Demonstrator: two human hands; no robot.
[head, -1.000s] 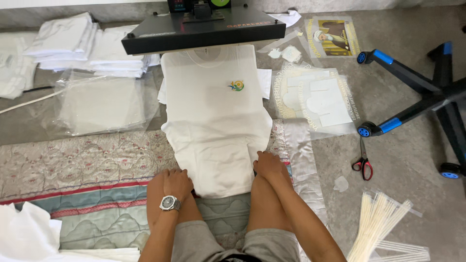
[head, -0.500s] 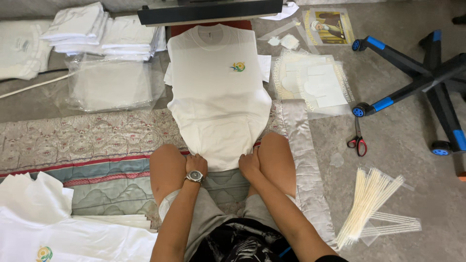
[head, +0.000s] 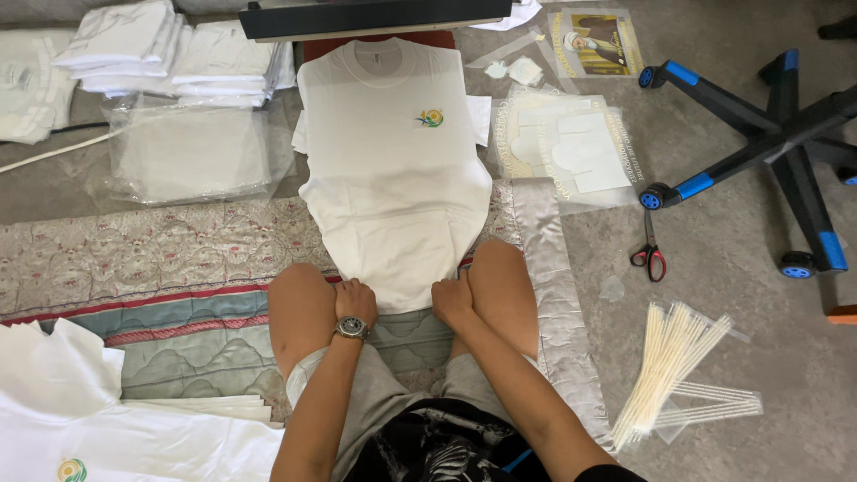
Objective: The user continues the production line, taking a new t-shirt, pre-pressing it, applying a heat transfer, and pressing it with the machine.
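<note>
A white T-shirt (head: 393,170) with a small yellow-green chest print lies flat, its collar under the edge of a black heat press (head: 375,16). My left hand (head: 355,300), with a wristwatch, grips the shirt's bottom hem at the left corner. My right hand (head: 452,300) grips the hem at the right corner. Both hands sit between my bare knees, close to my body. The hem is pulled down onto a patterned quilt (head: 134,259).
Folded white shirts (head: 161,49) and clear bags (head: 192,152) lie at the far left. More white shirts (head: 107,428) lie near left. Red-handled scissors (head: 649,254), a bundle of white strips (head: 674,366), transfer sheets (head: 571,147) and a chair base (head: 768,152) are on the right.
Both hands have drawn the shirt's hem toward my body, sliding the shirt out from under the press. My knees have spread and the view has tilted down.
</note>
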